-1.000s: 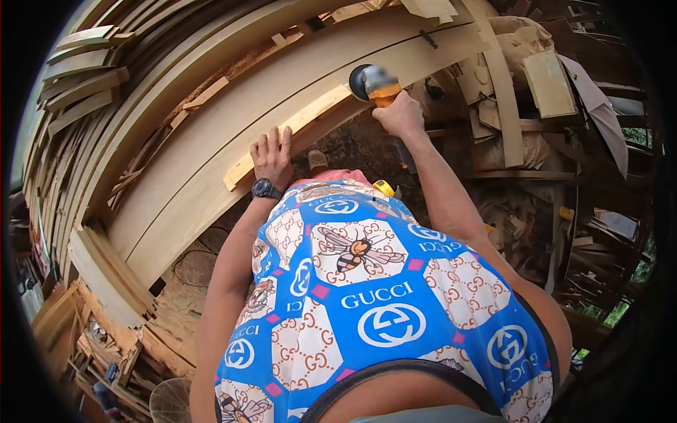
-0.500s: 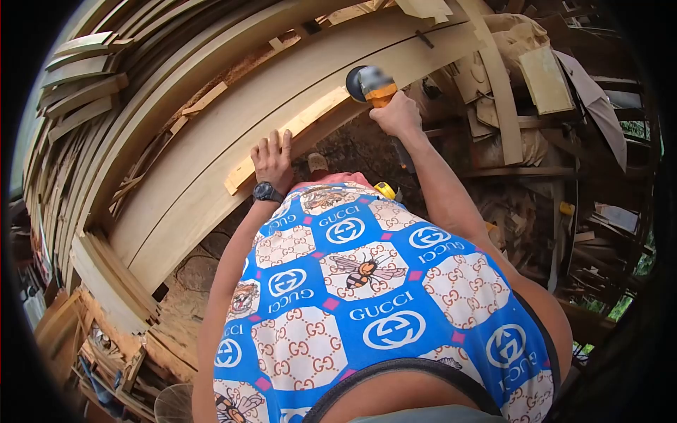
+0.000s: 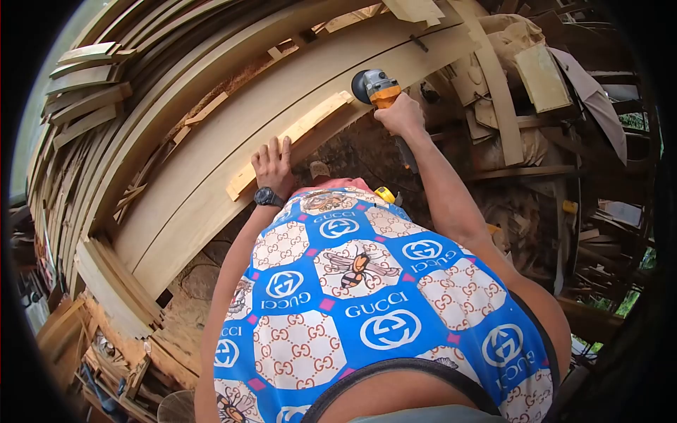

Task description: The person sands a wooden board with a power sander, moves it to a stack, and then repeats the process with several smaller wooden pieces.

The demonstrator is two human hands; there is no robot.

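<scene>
A narrow light wood strip (image 3: 314,117) lies slantwise along the near edge of a wide pale plank (image 3: 204,151). My left hand (image 3: 272,163), with a black watch at the wrist, rests on the strip toward its lower left end, fingers spread. Wrapped round the body of an orange and grey angle grinder (image 3: 383,90) is my right hand (image 3: 400,115). The grinder's dark round disc is beside the upper right end of the strip; whether they touch is unclear.
Curved boards (image 3: 176,77) are stacked along the far left side. Short wood pieces (image 3: 90,92) lie on top of them at the upper left. A curved board (image 3: 497,92) crosses at the right. A yellow tape measure (image 3: 384,194) is near my waist.
The grinder has tilted slightly in my right hand, and its head now looks sharper. My left hand stays on the strip. The whole view has shifted a little.
</scene>
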